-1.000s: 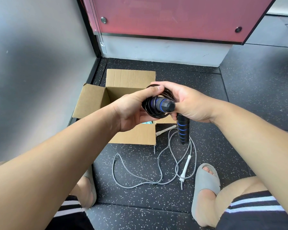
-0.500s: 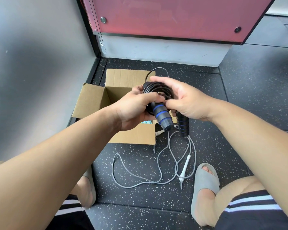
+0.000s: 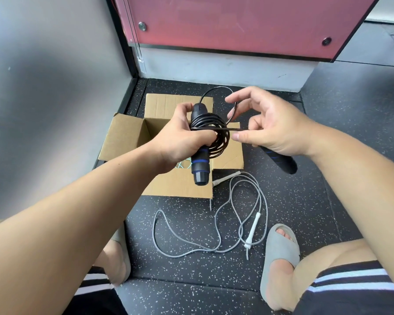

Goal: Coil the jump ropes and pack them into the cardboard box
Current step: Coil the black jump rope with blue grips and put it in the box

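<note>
My left hand [image 3: 180,137] grips a black jump rope handle with blue rings [image 3: 200,169] upright, with the black cord coil [image 3: 216,133] wound against it, above the open cardboard box [image 3: 127,135]. My right hand [image 3: 266,126] pinches a strand of the black cord beside the coil, and a loose loop [image 3: 233,103] arcs over its fingers. The second black handle [image 3: 282,161] sticks out under the right palm. A grey jump rope [image 3: 237,214] with white handles lies loose on the floor in front of the box. Something green shows inside the box.
The box stands in a corner, with a grey wall [image 3: 43,98] on the left and a red panel [image 3: 237,21] behind. My feet in grey slides [image 3: 280,253] rest on the speckled black floor on either side of the grey rope.
The left hand has turned its handle upright with the coil against it. The right hand has drawn away to the right, pulling a strand and a loose loop out of the coil.
</note>
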